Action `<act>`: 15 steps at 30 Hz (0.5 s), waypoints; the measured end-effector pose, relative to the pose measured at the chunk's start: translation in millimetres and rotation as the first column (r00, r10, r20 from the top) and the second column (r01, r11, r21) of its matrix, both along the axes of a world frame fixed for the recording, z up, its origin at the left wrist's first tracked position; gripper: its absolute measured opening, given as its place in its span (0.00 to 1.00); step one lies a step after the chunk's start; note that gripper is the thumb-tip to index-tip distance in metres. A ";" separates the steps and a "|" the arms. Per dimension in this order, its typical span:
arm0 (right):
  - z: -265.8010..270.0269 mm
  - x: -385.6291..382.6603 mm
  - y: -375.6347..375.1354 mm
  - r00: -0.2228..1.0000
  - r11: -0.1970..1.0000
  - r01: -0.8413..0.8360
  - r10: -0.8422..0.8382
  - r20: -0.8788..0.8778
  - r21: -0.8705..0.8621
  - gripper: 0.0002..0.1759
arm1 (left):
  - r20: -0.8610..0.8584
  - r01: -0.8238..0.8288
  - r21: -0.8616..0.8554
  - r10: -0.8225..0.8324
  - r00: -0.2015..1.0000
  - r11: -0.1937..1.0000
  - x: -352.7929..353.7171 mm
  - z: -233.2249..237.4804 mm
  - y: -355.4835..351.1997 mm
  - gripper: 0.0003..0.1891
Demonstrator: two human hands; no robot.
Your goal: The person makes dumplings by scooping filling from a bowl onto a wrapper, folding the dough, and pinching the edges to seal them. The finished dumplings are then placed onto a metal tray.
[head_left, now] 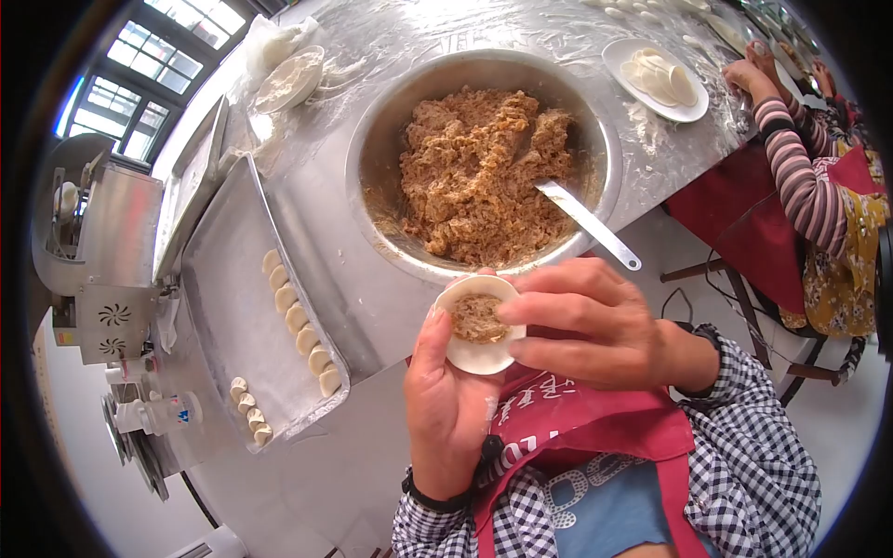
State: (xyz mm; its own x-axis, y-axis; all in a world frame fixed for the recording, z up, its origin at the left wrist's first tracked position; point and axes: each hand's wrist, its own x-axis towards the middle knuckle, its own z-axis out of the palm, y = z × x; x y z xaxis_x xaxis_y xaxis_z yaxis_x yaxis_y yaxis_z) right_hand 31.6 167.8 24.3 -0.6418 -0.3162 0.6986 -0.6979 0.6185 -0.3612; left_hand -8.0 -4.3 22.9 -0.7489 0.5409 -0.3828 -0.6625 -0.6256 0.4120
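Observation:
A round dumpling wrapper (478,357) with brown meat filling (476,318) in its middle rests in my left hand (443,405), whose thumb and fingers hold it from below and the side. The fingertips of my right hand (595,321) touch the wrapper's right edge, with the fingers bent together around it. Just beyond my hands stands a large metal bowl (358,200) of minced filling (484,172). A flat metal spatula (595,228) leans in it, handle over the near right rim.
To the left, a metal tray (270,335) holds several folded dumplings (296,319). A white plate (633,51) carries stacked wrappers (659,79). At the right, another person's hands (752,74) are over the floury table (419,28). A metal machine (116,251) stands far left.

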 end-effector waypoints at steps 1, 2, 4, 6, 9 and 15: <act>-5.2 -3.3 -5.9 1.000 0.998 0.013 -0.013 -0.003 -0.056 0.15 | 0.016 -0.020 0.016 0.020 1.000 1.000 1.3 -0.3 0.2 0.21; -8.9 -6.6 -7.8 0.998 0.998 0.048 -0.050 -0.043 -0.046 0.14 | 0.035 -0.043 0.031 0.042 0.999 0.999 2.9 -0.6 0.0 0.21; -13.3 -9.9 -11.2 0.999 0.995 0.036 -0.039 -0.028 -0.098 0.14 | 0.056 -0.053 0.043 0.050 0.997 0.998 5.5 -0.7 -1.1 0.21; -16.8 -13.1 -10.5 1.000 0.988 0.010 -0.013 -0.021 -0.152 0.13 | 0.074 -0.058 0.057 0.054 0.996 0.997 5.5 -1.4 -2.8 0.21; -11.6 -16.2 -14.6 0.999 0.947 0.033 -0.021 0.041 -0.320 0.09 | -0.050 0.072 0.031 -0.071 0.996 0.997 5.7 -1.4 -5.8 0.22; -9.9 -20.1 -13.9 0.996 0.930 0.046 -0.014 0.091 -0.364 0.09 | -0.346 0.090 -0.235 -0.170 0.923 0.968 10.8 5.9 -3.4 0.23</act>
State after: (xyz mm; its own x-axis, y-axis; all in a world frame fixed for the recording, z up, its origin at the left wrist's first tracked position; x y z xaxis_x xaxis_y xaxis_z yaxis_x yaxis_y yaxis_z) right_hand 11.5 154.0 14.4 -0.7091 -0.0291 0.7045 -0.6378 0.4523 -0.6234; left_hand 2.7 -7.7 28.8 -0.7859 0.5796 -0.2154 -0.5128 -0.4163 0.7508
